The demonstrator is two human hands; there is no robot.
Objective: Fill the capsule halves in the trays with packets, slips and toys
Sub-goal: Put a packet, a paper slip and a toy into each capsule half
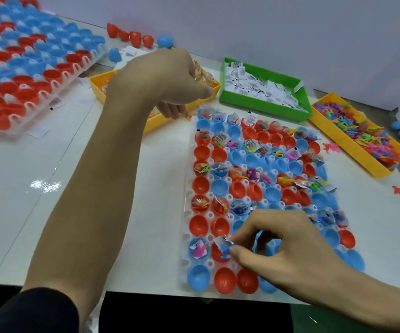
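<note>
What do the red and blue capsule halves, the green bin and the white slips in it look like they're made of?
Red and blue capsule halves: smooth glossy plastic, judging by highlights inside the cups. Green rectangular bin: opaque moulded plastic, uniform colour with a slight sheen. White slips: probably thin printed paper, matte and creased, with dark print marks; coated film can't be ruled out.

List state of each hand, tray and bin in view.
left hand: gripping packets over the yellow packet bin
right hand: pinching a slip and blue toy at a red capsule half
near tray: partly filled
far tray: halves look empty
green bin: holds slips
yellow toy bin: holds toys
</note>
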